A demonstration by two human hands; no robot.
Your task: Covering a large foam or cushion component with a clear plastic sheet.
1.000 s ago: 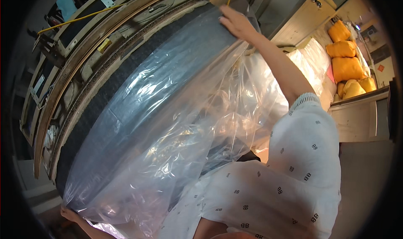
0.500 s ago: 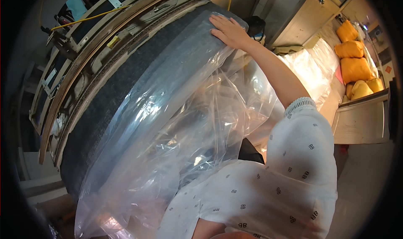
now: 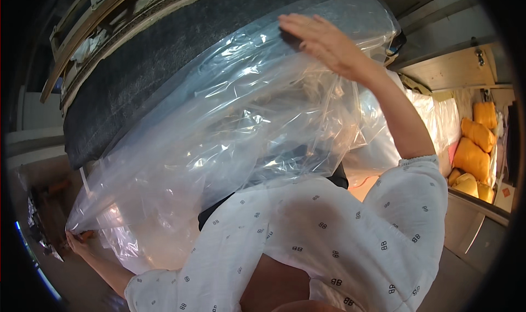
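Observation:
A large sheet of clear plastic film lies over a dark padded work surface and hangs down its near side toward my body. My right hand is over the upper right part of the film, fingers stretched out and open. Whether its palm presses on the film or hovers just above cannot be made out. At the far lower left, my left hand is closed on the film's corner and draws it out to a point. The film between my hands is creased and shiny.
A wooden rail and machine frame run along the surface's far side. To the right, white plastic-wrapped material lies by stacked orange bundles and a wooden cabinet. Dark items and shiny scraps sit low at the left.
The view has turned, and my left hand has come into sight holding the film's corner. My right hand's fingers are now farther in from the film's right end.

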